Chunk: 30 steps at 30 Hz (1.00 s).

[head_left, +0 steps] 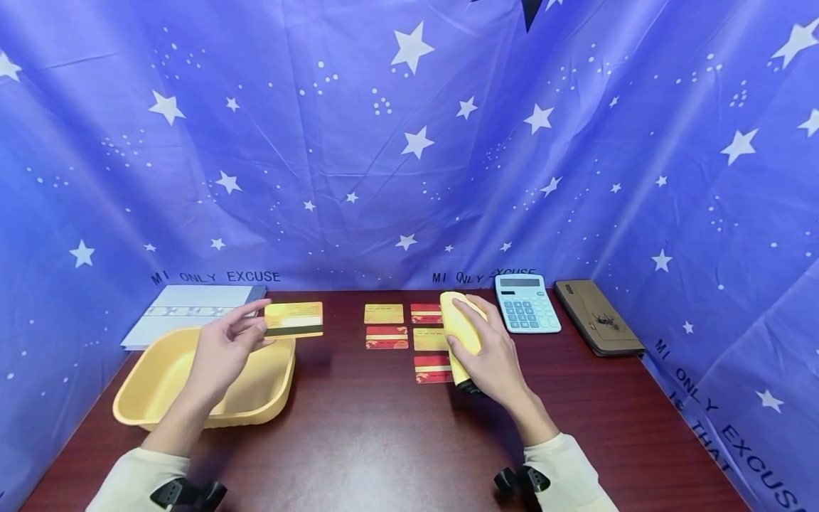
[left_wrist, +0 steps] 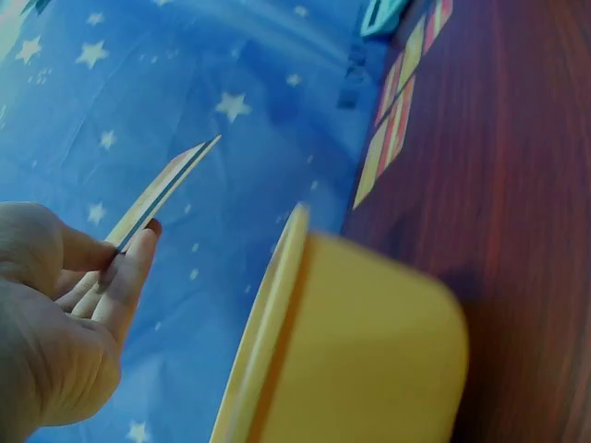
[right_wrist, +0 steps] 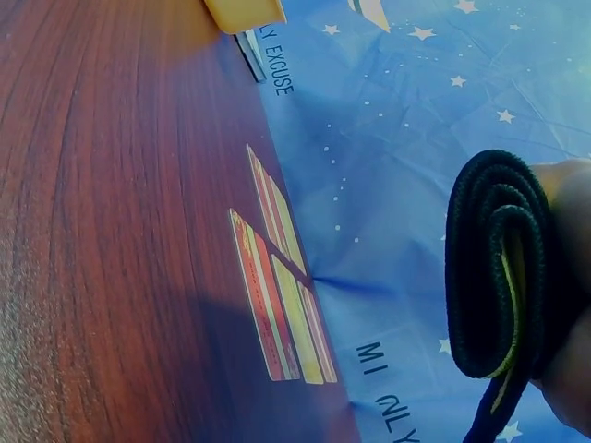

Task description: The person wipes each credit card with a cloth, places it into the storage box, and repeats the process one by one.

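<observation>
My left hand (head_left: pixel 220 355) pinches a gold bank card (head_left: pixel 297 313) by one edge between thumb and fingers, its dark magnetic stripe showing. That hand is raised above a yellow plastic basin (head_left: pixel 265 380), whose near wall also shows in the left wrist view. My right hand (head_left: pixel 495 355) grips a long yellow object (head_left: pixel 456 320) with a black lower end. In the right wrist view that end is a rolled black fabric strip (right_wrist: pixel 471 268) with a yellow edge. Several gold and red cards lie in two columns beside it, including a red card (head_left: pixel 386 338) and a gold card (head_left: pixel 384 313).
A white calculator (head_left: pixel 527 306) lies at the back right, beside a brown wallet (head_left: pixel 595 316). Behind the basin is a white box-like item (head_left: pixel 192 299). A blue star-print curtain (head_left: pixel 358 142) encloses the back and sides of the dark red wooden table (head_left: pixel 365 441).
</observation>
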### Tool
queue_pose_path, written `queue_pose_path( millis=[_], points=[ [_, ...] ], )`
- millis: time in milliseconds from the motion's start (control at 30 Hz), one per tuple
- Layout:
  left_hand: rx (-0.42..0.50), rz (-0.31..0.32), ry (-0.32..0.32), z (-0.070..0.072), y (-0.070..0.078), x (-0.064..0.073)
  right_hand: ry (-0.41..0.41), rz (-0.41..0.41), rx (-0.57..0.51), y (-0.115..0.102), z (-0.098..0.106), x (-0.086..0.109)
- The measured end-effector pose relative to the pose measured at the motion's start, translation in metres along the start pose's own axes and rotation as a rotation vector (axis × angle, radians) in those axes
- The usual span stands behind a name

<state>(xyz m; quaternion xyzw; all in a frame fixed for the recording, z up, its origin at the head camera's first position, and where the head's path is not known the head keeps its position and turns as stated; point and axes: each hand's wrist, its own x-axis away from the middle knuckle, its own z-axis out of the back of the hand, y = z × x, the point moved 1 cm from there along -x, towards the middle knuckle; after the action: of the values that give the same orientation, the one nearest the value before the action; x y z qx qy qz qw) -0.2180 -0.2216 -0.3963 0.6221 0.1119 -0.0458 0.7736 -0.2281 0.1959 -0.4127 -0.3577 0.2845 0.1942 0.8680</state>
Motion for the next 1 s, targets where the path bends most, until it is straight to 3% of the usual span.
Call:
queue_pose_path(
  millis=[233,367,500,800,1000],
  points=[
    [0.100,-0.002,-0.074,0.038,-0.010,-0.004,0.000,-0.001,0.005,0.002,-0.002,0.001],
    [0.042,0.039,-0.115,0.053,-0.014,-0.004,-0.005,-0.014,0.006,0.001,-0.001,0.001],
    [-0.026,0.078,-0.146,0.061,-0.021,-0.004,-0.007,-0.021,0.013,0.002,0.000,0.000],
    [0.005,0.166,-0.197,0.070,-0.038,-0.007,-0.008,-0.015,-0.003,0.000,-0.002,-0.001],
    [-0.127,0.198,-0.199,0.073,-0.047,-0.008,-0.002,-0.012,0.001,0.001,-0.003,0.000]
  ],
)
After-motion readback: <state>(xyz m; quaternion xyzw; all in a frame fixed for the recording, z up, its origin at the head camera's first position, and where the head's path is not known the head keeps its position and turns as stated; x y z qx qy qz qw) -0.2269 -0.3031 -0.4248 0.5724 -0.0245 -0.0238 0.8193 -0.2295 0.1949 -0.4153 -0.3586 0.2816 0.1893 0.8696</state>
